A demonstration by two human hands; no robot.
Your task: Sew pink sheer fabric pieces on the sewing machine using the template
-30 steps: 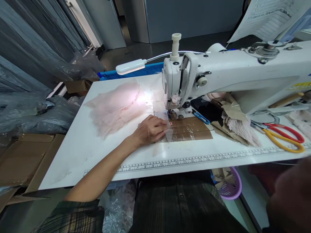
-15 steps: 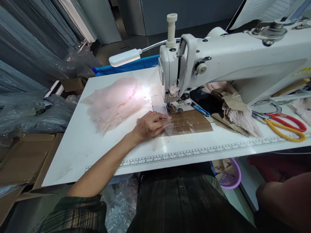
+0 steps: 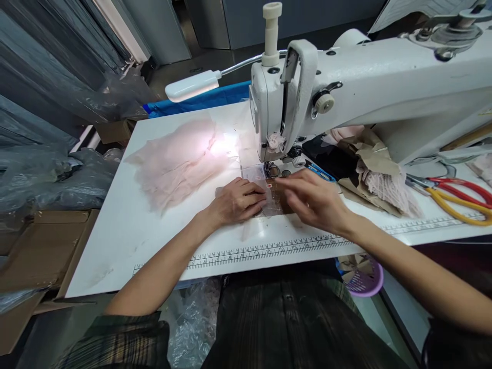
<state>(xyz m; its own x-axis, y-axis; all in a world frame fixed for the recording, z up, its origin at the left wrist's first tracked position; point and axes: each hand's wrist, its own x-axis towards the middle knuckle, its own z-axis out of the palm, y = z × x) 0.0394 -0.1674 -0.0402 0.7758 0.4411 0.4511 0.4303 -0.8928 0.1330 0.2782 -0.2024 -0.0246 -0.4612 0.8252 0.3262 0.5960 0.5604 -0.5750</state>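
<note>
My left hand [image 3: 239,201] rests on the table just in front of the needle, its bent fingers pressing and holding a piece of sheer fabric [image 3: 251,175]. That fabric lies partly under the presser foot [image 3: 268,168] of a white sewing machine [image 3: 279,107]. My right hand [image 3: 317,197] hovers over a brown taped patch [image 3: 282,201] to the right of the fabric. Its fingers are bent and smeared by motion; whether they pinch anything does not show. A crumpled pale pink sheer cloth [image 3: 180,164] spreads over the table left of the machine.
Beyond my right hand lie a blue cutter [image 3: 321,172], brown paper scraps [image 3: 374,151] and scissors [image 3: 457,197] with red and yellow handles. A printed ruler [image 3: 249,254] runs along the table's front edge. A lamp [image 3: 194,86] hangs over the pink cloth; a purple basket [image 3: 369,282] stands below.
My right hand has come in from the right, over the brown patch beside the needle. My left hand stays nearly in place, and the fabric edge by its fingers lies flatter. The view has shifted slightly.
</note>
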